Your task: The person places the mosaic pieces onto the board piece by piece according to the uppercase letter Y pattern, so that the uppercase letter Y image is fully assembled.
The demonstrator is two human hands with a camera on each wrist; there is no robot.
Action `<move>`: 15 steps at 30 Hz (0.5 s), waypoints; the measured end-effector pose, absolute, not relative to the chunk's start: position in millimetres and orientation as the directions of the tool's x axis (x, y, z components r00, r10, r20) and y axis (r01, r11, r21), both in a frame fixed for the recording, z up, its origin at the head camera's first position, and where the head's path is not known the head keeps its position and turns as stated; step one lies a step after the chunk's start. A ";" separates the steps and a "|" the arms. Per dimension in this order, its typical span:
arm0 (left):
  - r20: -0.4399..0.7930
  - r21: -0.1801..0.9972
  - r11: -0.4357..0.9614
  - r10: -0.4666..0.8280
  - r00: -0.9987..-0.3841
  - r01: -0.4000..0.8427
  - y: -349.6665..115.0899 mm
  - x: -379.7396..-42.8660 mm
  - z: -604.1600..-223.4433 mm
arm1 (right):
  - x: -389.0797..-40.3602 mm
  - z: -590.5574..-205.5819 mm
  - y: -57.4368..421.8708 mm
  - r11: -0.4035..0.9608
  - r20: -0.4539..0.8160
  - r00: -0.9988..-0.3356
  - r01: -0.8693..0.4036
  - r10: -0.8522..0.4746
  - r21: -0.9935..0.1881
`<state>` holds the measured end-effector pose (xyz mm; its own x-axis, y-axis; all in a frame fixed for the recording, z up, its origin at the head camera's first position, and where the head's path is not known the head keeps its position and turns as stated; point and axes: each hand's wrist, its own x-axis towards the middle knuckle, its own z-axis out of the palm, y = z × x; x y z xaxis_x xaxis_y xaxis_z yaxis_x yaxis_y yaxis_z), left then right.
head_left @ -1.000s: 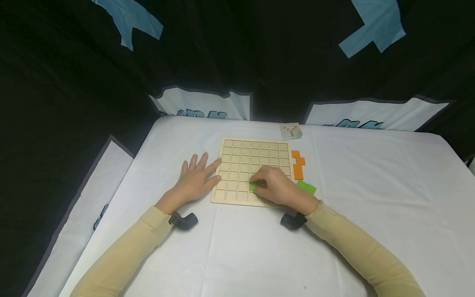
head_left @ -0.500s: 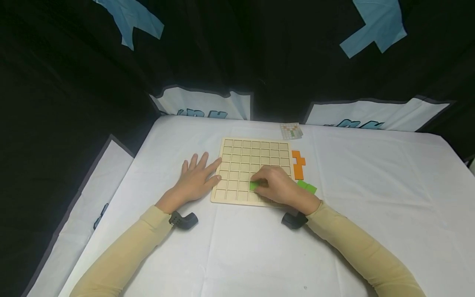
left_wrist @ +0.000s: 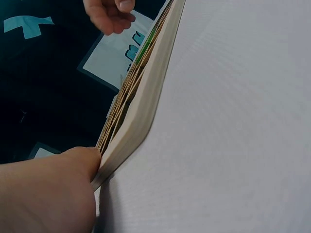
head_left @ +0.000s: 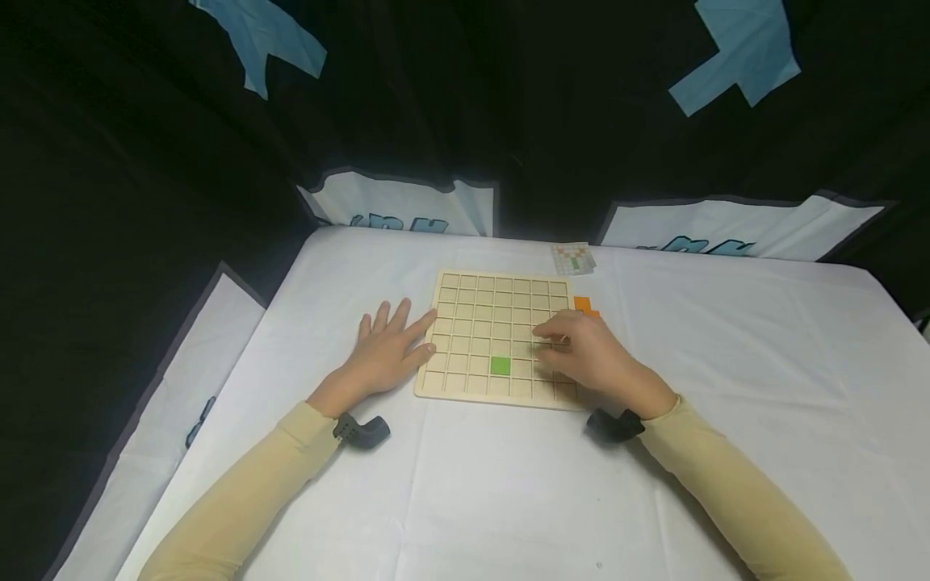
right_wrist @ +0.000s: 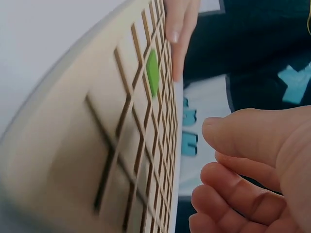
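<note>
- The left hand [head_left: 381,351] lies flat with its fingers spread apart, gripping nothing; its index finger and thumb touch the left edge of the wooden grid board, seemingly to steady it.
- The wooden grid board [head_left: 463,311] lies flat on the white tablecloth [head_left: 465,492]; the filling looks barely begun, with only one coloured piece visible in its cells.
- That piece, the green square tile [head_left: 500,366], sits inside one cell near the board's front edge; its placing looks done.
- The grid-printed card [head_left: 574,258], showing orange and green squares, lies just beyond the board's far right corner.
- Orange pieces [head_left: 582,304] lie beside the board's right edge, partly behind the right hand, not yet in any cell.
- The right hand [head_left: 597,353] hovers over the board's right side, thumb and loosely bent fingers apart, with nothing visible between them.
</note>
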<state>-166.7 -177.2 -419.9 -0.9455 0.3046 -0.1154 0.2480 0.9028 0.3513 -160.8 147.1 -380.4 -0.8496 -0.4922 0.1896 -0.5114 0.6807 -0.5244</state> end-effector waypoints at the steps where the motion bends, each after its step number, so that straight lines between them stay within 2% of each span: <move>1: -0.115 0.350 0.903 0.304 -0.946 0.248 -177.0 -166.6 -420.2 | -160.1 -379.9 151.9 0.687 0.187 -0.856 -0.501 -0.482 -0.526; 15: -0.112 0.355 0.900 0.310 -0.944 0.253 -176.6 -166.8 -420.9 | -143.8 -382.9 214.4 0.786 0.133 -0.939 -0.340 -0.318 -0.516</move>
<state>-166.8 -176.6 -420.9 -0.9442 0.3097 -0.1118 0.2532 0.9001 0.3546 -143.8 214.4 -382.9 -0.9387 -0.3182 0.1328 -0.3396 0.7862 -0.5163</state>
